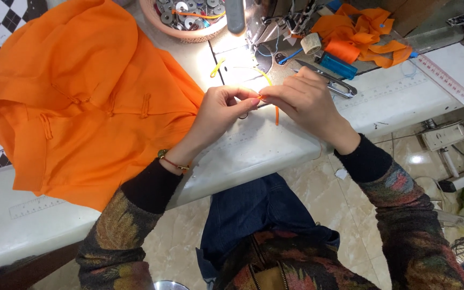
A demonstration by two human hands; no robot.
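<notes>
We pinch a thin orange cord (pixel 276 114) between our left hand (pixel 222 110) and right hand (pixel 304 99), fingertips meeting just in front of the sewing machine (pixel 275 21). Left of the machine lies the orange garment (pixel 81 96); scissors (pixel 331 80) rest beside our right hand.

- Two hands: the left hand (pixel 222 110) and the right hand (pixel 306 99), their fingers (pixel 253 100) meeting on one thin orange cord (pixel 276 114).
- One large orange garment (pixel 81 96) spread on the one white table (pixel 275 145), with three cord loop fastenings showing on it.
- One round bowl (pixel 186 33) of metal bobbins; too many to count.
- One pair of scissors (pixel 331 80).
- One blue cylinder-shaped thing (pixel 338 65).
- One small pale spool (pixel 311 43).
- One heap of orange fabric strips (pixel 366 37).
- Two rulers: one clear ruler (pixel 447 80) at the right, one printed ruler (pixel 33 205) at the left edge.
- One bracelet (pixel 174 161).
</notes>
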